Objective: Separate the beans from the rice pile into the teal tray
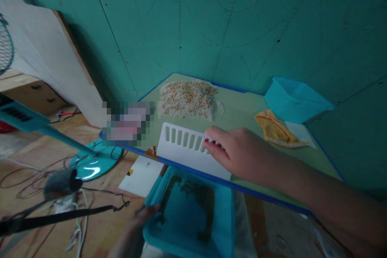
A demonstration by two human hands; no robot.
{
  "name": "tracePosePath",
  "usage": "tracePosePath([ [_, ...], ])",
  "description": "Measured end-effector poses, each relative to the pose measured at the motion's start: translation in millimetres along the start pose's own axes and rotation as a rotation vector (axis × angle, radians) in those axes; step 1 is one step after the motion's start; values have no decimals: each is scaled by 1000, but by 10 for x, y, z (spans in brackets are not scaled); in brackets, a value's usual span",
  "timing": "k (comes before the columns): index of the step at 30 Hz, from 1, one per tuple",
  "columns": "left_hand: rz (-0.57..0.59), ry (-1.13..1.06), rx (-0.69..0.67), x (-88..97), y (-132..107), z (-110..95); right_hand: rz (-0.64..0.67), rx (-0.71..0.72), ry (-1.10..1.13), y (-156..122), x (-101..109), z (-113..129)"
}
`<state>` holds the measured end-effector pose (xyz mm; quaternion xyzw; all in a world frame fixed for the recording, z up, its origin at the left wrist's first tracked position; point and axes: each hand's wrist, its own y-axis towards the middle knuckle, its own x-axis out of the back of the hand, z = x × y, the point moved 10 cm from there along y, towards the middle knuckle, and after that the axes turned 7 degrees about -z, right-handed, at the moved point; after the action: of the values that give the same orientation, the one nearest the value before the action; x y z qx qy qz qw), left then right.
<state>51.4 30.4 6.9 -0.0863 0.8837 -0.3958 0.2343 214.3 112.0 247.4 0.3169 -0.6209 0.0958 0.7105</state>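
Observation:
My right hand (232,149) is closed on a white slotted plastic board (184,151). Its fingers pass through the slots along the board's top edge, and the lower edge reaches the front of a pale green board (238,107). Beyond the slotted board lies a heap of whitish grains mixed with golden round ones (187,100). Below the front edge, a blue plastic bin (184,221) has dark small bits spread along its bottom. My left hand (145,215), blurred and partly hidden, grips the bin's left rim.
A blue open container (298,98) and an orange cloth (278,129) sit at the right. A pixelated item (128,125) lies at the left. On the floor are a teal round base (93,161), several cables and a white sheet (142,177). Green wall panels (193,20) stand behind.

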Motion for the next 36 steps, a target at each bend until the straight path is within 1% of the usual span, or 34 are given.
tracePosePath([
  [3, -101, 20, -50, 16, -67, -99, -17, 13, 3, -18, 21, 35],
  [4, -112, 21, -53, -3, -89, -113, -19, 15, 4, -22, 23, 42],
  [5, -108, 20, -47, -33, -106, -113, -20, 14, 5, -24, 22, 46],
  [8, -44, 9, -12, -130, -124, -67, -21, 14, 6, -27, 20, 50],
  [10, -64, 39, -27, -90, -109, -59, -25, 18, 7, -26, 22, 53],
  [15, -124, 97, -86, 79, -25, -73, -11, 6, 4, -16, 18, 44],
  [18, -122, 108, -72, 157, 69, -34, -3, -14, -9, -16, 18, 33],
  [21, -87, 101, -12, 185, 149, 49, -2, -16, -9, -18, 24, 37],
  [25, -68, 64, 65, 166, 116, 93, -18, -1, -7, -16, 44, 44],
  [27, -63, -5, 86, 150, 78, 80, -18, 2, -7, -15, 40, 42],
  [31, -112, -111, -8, 234, 90, 16, -12, -8, -5, -15, 18, 32],
  [33, -84, -119, 39, 216, 108, 132, -14, -14, 0, -18, 18, 30],
  [35, -36, -133, 122, 145, 101, 268, -12, -20, 2, -22, 20, 30],
  [36, -30, -135, 140, 119, 91, 296, -10, -20, 0, -24, 23, 32],
])
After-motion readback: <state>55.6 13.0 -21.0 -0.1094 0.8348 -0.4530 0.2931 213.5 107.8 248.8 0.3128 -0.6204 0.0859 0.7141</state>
